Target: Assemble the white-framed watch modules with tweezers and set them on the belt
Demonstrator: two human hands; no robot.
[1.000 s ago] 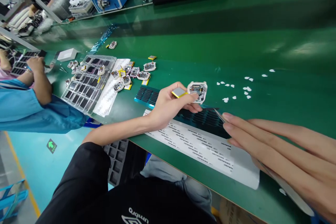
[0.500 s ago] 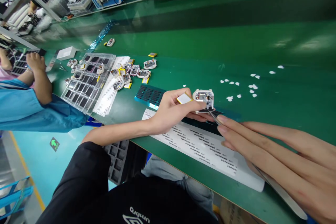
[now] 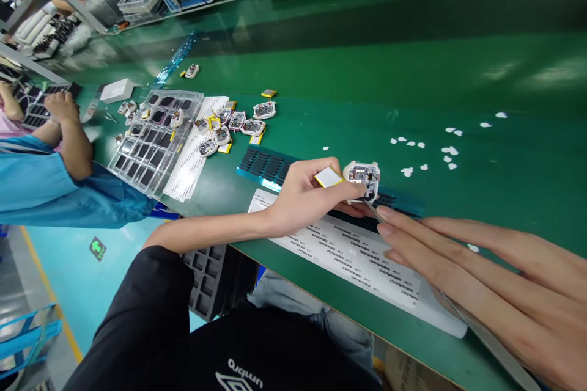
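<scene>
Left hand [image 3: 302, 198] pinches a small white module [image 3: 364, 176] with exposed board between thumb and fingers, holding it just above the dark foam strip [image 3: 270, 168] on the green desk [image 3: 348, 79]; a flat yellow-edged battery [image 3: 328, 177] lies across the same fingers, apparently tethered to the module, though no wire shows. Right hand [image 3: 477, 284] has its fingers stretched out and pressed together around tweezers [image 3: 373, 212], whose tip sits right at the module's lower edge. White printed sheet [image 3: 353, 256] lies under both hands. Farther left: a pile of similar modules [image 3: 229, 125], a clear tray [image 3: 153, 140], and another person's arm [image 3: 68, 137] in a blue sleeve. White scraps [image 3: 426, 149] dot the desk to the right. Risks, as I judge them: the tweezer tip could slip off the edge and scratch the board or poke the battery, since the grip on the tweezers looks flat and loose; the battery, resting on the fingers rather than clamped, could slide off and tug its lead; the module could twist in the pinch if pushed sideways.
</scene>
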